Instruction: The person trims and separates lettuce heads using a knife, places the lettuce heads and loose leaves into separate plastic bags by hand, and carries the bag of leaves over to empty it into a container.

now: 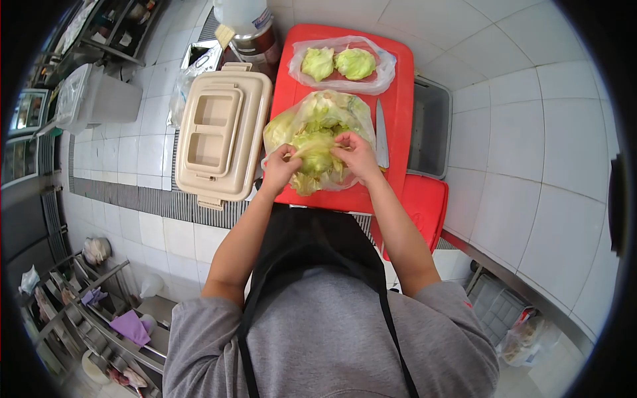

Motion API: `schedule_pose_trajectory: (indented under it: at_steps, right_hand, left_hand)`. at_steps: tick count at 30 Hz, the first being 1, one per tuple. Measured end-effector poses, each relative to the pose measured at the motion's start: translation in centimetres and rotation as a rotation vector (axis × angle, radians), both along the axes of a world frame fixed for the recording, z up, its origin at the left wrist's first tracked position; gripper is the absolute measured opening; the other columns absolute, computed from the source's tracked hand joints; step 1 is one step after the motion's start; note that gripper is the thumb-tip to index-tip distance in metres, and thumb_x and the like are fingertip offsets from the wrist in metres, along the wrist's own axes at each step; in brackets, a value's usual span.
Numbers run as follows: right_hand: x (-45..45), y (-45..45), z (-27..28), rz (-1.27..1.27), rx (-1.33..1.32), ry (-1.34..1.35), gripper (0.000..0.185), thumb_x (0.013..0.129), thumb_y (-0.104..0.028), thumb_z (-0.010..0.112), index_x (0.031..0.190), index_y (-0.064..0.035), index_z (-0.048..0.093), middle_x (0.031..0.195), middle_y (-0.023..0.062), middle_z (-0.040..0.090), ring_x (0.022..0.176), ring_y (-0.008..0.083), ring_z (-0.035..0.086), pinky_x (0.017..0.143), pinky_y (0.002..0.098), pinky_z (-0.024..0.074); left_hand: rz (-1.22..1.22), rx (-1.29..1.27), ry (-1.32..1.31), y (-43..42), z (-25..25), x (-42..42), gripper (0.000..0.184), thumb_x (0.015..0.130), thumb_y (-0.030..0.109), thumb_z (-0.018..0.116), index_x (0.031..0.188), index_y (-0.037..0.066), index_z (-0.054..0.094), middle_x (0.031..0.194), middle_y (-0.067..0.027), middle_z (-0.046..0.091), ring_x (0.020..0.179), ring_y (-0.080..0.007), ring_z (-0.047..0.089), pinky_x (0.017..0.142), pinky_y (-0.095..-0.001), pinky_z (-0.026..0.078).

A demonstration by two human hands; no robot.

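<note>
Both hands are at a leafy lettuce (318, 159) in front of me, with a clear plastic bag (361, 119) of more lettuce behind and around it. My left hand (281, 166) pinches a pale outer leaf on the left side. On the right side my right hand (356, 156) has its fingers closed on the leaves. A knife (381, 136) lies on the red surface (396, 106) just right of the bag. Farther back, two trimmed lettuce heads (355, 64) rest side by side on another clear bag (298, 69).
A beige lidded box (192, 159) stands left of the red surface. Behind it is a metal pot (257, 50). A grey bin (431, 126) is at the right, by the tiled wall (507, 126). Metal racks (99, 312) stand at the lower left.
</note>
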State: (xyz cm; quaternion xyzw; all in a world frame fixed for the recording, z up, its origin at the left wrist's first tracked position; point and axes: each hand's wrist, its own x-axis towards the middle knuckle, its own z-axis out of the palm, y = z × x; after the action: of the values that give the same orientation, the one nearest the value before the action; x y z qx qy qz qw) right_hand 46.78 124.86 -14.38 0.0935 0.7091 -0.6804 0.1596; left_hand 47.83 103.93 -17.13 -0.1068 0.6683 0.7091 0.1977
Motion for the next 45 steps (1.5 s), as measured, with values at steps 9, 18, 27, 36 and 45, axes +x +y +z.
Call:
schedule_pose_trajectory:
  at_steps: [9,18,27,36,45]
  right_hand:
    - [-1.7,0.7,1.3,0.098,-0.036,-0.103,0.048,0.074,-0.011,0.067,0.118,-0.0018,0.049,0.111,0.0119,0.053,0.095,0.0179,0.056,0.082,0.0298,0.046]
    - [1.2,0.0,-5.0,0.06,0.627,0.142,0.05,0.073,-0.02,0.065,0.117,-0.0033,0.048,0.114,0.0197,0.05,0.103,0.0301,0.051,0.087,0.0368,0.041]
    - [-0.7,0.3,-4.6,-0.149,0.004,-0.328,0.026,0.083,-0.022,0.048,0.096,-0.0025,0.056,0.087,0.0074,0.059,0.073,0.0171,0.056,0.067,0.0281,0.0445]
    - [-1.7,-1.3,-0.9,0.379,0.396,0.129,0.052,0.073,-0.025,0.06,0.118,-0.0022,0.049,0.104,0.0214,0.06,0.098,0.0339,0.057,0.082,0.038,0.0451]
    - [-2.4,-3.4,2.9,-0.071,0.006,-0.331,0.02,0.083,-0.025,0.056,0.094,-0.0087,0.052,0.064,0.003,0.051,0.049,0.0133,0.047,0.04,0.0267,0.0354]
  left_hand:
    - [-0.017,-0.037,-0.231,-0.3,-1.8,-1.5,0.008,0.08,0.013,0.055,0.085,0.006,0.054,0.071,0.0006,0.054,0.061,-0.0093,0.053,0.053,-0.0219,0.043]
    - [-0.44,-0.328,0.071,3.5,2.3,-5.1,0.033,0.075,0.024,0.061,0.092,-0.005,0.062,0.084,-0.0149,0.065,0.079,-0.0189,0.062,0.074,-0.0303,0.048]
    - [-0.45,-0.642,0.07,4.0,-0.3,-0.9,0.089,0.057,0.034,0.078,0.127,-0.003,0.037,0.114,-0.0221,0.055,0.107,-0.0331,0.053,0.091,-0.0366,0.041]
    - [-0.258,-0.37,0.231,2.2,1.6,0.1,0.101,0.054,0.023,0.082,0.136,0.007,0.024,0.122,-0.0216,0.047,0.112,-0.0295,0.049,0.092,-0.036,0.041]
    - [-0.03,0.04,0.274,2.3,2.8,1.0,0.091,0.063,0.001,0.067,0.138,0.009,0.017,0.122,-0.0132,0.04,0.113,-0.0232,0.045,0.094,-0.0358,0.041]
